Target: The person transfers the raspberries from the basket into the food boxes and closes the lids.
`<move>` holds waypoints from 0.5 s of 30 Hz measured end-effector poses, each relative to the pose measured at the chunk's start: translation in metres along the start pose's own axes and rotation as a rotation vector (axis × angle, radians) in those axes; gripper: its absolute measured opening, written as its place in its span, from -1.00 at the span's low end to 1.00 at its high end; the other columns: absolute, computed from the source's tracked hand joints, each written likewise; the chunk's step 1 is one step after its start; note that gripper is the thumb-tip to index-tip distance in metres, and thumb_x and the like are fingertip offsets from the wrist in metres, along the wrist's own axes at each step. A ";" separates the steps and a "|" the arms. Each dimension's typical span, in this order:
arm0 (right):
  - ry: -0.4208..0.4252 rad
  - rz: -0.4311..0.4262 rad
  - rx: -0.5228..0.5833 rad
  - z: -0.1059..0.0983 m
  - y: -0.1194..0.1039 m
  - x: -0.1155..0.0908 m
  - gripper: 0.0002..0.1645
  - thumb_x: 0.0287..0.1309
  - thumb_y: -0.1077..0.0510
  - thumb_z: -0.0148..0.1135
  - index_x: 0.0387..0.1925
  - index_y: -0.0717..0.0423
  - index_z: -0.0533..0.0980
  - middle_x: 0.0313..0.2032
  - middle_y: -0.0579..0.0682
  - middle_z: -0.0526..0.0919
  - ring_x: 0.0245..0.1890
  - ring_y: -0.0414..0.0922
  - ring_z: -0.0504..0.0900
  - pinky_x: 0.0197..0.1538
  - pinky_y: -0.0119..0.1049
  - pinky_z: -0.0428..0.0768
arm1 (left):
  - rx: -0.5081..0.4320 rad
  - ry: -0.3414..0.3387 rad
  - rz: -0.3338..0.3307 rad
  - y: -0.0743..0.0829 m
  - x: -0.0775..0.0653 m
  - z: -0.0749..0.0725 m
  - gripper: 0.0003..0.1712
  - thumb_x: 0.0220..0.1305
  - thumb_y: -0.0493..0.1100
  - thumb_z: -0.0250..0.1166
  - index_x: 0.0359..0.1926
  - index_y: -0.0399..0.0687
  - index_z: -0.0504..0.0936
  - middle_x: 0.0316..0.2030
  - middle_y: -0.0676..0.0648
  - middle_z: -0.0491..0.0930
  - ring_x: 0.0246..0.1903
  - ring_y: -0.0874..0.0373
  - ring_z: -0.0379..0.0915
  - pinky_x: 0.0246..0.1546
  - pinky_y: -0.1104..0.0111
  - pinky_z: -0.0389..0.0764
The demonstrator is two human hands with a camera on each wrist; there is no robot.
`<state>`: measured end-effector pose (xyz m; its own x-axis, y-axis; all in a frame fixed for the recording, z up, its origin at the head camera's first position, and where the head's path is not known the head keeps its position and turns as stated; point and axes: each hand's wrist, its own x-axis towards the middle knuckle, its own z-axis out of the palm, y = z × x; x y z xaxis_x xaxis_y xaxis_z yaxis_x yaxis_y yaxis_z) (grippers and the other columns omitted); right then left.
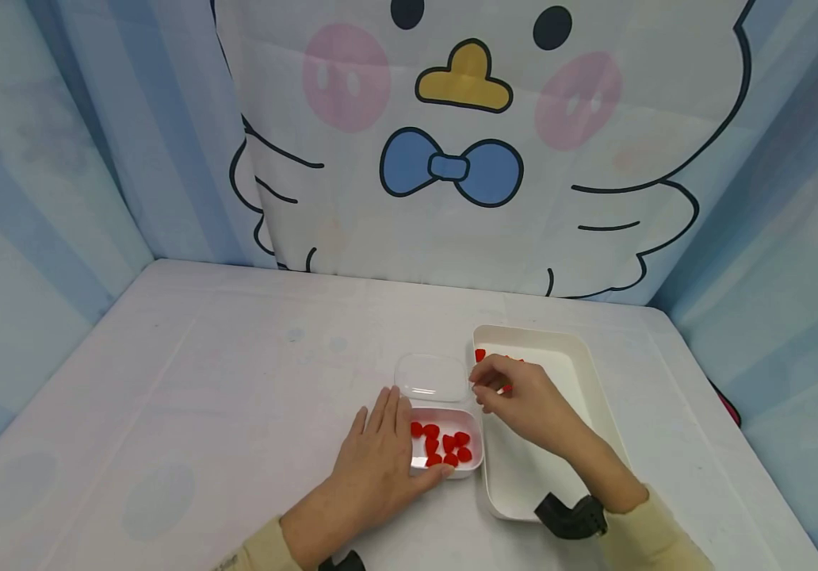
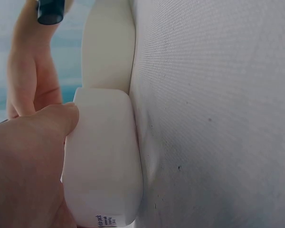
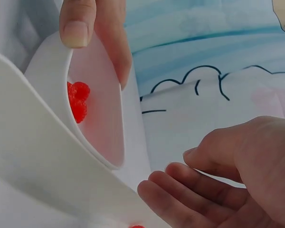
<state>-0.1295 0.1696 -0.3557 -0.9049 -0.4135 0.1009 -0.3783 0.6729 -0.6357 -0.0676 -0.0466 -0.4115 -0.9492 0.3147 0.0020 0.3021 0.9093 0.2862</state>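
A small white plastic box (image 1: 479,436) holds several red berry-like pieces (image 1: 449,444). My left hand (image 1: 380,468) rests against its left side with the fingers straight, and the thumb lies over the near rim. In the left wrist view that thumb touches the corner of the box (image 2: 102,152). My right hand (image 1: 526,400) hovers over the left edge of a larger off-white tray (image 1: 530,476), just right of the box. Its fingers (image 3: 168,194) are loosely bent, with nothing visible between them and the thumb. More red pieces (image 1: 480,354) lie at the tray's far left, partly hidden by this hand.
A clear plastic lid (image 1: 430,378) lies right behind the box. The tray's left wall stands close against the box. A white cloth (image 1: 238,381) covers the table, and printed curtains (image 1: 452,238) rise at its back and sides.
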 end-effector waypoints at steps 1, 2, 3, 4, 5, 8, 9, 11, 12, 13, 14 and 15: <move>0.006 0.011 0.001 -0.001 0.001 0.001 -0.85 0.22 0.31 0.27 -0.16 0.16 0.58 -0.29 0.02 0.71 -0.38 -0.24 0.65 -0.30 -0.47 0.65 | 0.000 -0.001 -0.001 0.000 0.000 0.000 0.21 0.16 0.53 0.12 0.47 -0.33 0.12 0.47 -0.29 0.19 0.49 -0.19 0.07 0.40 -0.10 0.27; 0.012 0.021 0.005 -0.002 0.003 0.002 -0.84 0.22 0.31 0.27 -0.15 0.18 0.58 -0.28 0.03 0.70 -0.38 -0.23 0.65 -0.31 -0.47 0.65 | 0.000 -0.003 -0.002 0.000 0.000 0.000 0.21 0.15 0.53 0.12 0.47 -0.33 0.12 0.47 -0.29 0.19 0.49 -0.19 0.07 0.40 -0.10 0.27; 0.018 0.031 0.005 -0.003 0.005 0.002 -0.84 0.23 0.31 0.27 -0.14 0.18 0.58 -0.28 0.03 0.70 -0.38 -0.22 0.65 -0.31 -0.48 0.65 | 0.002 -0.005 -0.004 0.000 0.000 0.000 0.21 0.15 0.53 0.12 0.47 -0.32 0.12 0.47 -0.28 0.19 0.49 -0.19 0.06 0.40 -0.10 0.27; 0.023 0.042 0.009 -0.004 0.007 0.003 -0.84 0.24 0.30 0.26 -0.14 0.19 0.57 -0.27 0.04 0.70 -0.38 -0.21 0.66 -0.31 -0.48 0.65 | 0.003 -0.007 -0.005 0.000 0.000 0.000 0.21 0.15 0.53 0.12 0.47 -0.32 0.12 0.47 -0.28 0.19 0.49 -0.18 0.06 0.40 -0.09 0.27; 0.029 0.055 0.011 -0.005 0.008 0.004 -0.85 0.24 0.29 0.26 -0.14 0.19 0.57 -0.26 0.04 0.70 -0.38 -0.20 0.67 -0.31 -0.48 0.65 | 0.004 -0.009 -0.006 0.000 0.000 0.000 0.21 0.15 0.53 0.12 0.48 -0.32 0.12 0.47 -0.28 0.19 0.49 -0.18 0.06 0.41 -0.09 0.27; 0.037 0.097 0.022 -0.008 0.015 0.006 -0.85 0.26 0.28 0.24 -0.14 0.20 0.57 -0.24 0.08 0.71 -0.37 -0.18 0.69 -0.30 -0.47 0.65 | 0.013 -0.011 -0.010 0.000 0.000 0.000 0.22 0.15 0.54 0.11 0.48 -0.32 0.12 0.47 -0.28 0.19 0.49 -0.18 0.06 0.40 -0.09 0.27; 0.038 0.113 0.025 -0.009 0.017 0.007 -0.85 0.27 0.28 0.23 -0.14 0.20 0.57 -0.23 0.09 0.71 -0.37 -0.18 0.69 -0.30 -0.46 0.66 | 0.014 -0.010 -0.010 0.000 0.001 0.000 0.22 0.15 0.55 0.11 0.48 -0.32 0.12 0.47 -0.28 0.19 0.49 -0.18 0.07 0.40 -0.09 0.27; 0.038 0.146 0.033 -0.010 0.021 0.008 -0.85 0.28 0.27 0.22 -0.13 0.22 0.57 -0.22 0.13 0.71 -0.37 -0.17 0.69 -0.27 -0.40 0.69 | 0.014 -0.008 -0.011 0.000 0.001 0.000 0.22 0.15 0.55 0.10 0.47 -0.32 0.12 0.47 -0.28 0.19 0.49 -0.18 0.07 0.40 -0.09 0.27; 0.039 0.161 0.036 -0.011 0.023 0.009 -0.84 0.28 0.27 0.21 -0.12 0.23 0.57 -0.22 0.14 0.71 -0.37 -0.16 0.69 -0.25 -0.37 0.70 | 0.014 -0.008 -0.011 0.000 0.001 0.000 0.22 0.16 0.56 0.09 0.47 -0.33 0.12 0.47 -0.28 0.19 0.49 -0.18 0.06 0.40 -0.09 0.27; 0.042 0.174 0.034 -0.012 0.025 0.009 -0.83 0.29 0.27 0.21 -0.12 0.24 0.57 -0.21 0.15 0.72 -0.36 -0.15 0.69 -0.24 -0.35 0.71 | 0.013 -0.008 -0.011 0.000 0.001 0.000 0.22 0.16 0.56 0.09 0.47 -0.33 0.12 0.47 -0.28 0.18 0.49 -0.18 0.06 0.41 -0.09 0.27; 0.047 0.185 0.027 -0.013 0.027 0.010 -0.83 0.29 0.26 0.21 -0.11 0.24 0.57 -0.21 0.15 0.72 -0.35 -0.14 0.69 -0.24 -0.33 0.72 | 0.011 -0.009 -0.011 0.000 0.001 0.000 0.22 0.16 0.56 0.08 0.47 -0.33 0.12 0.47 -0.29 0.18 0.49 -0.17 0.06 0.41 -0.09 0.27; 0.051 0.194 0.021 -0.014 0.029 0.010 -0.82 0.29 0.26 0.20 -0.10 0.24 0.57 -0.21 0.16 0.72 -0.34 -0.13 0.68 -0.23 -0.31 0.72 | 0.010 -0.009 -0.012 0.000 0.001 0.000 0.22 0.17 0.56 0.08 0.47 -0.33 0.12 0.48 -0.29 0.18 0.49 -0.17 0.06 0.41 -0.09 0.26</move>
<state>-0.1523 0.1930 -0.3625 -0.9693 -0.2453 0.0132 -0.1923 0.7240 -0.6625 -0.0683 -0.0464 -0.4112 -0.9520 0.3059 -0.0106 0.2913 0.9159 0.2761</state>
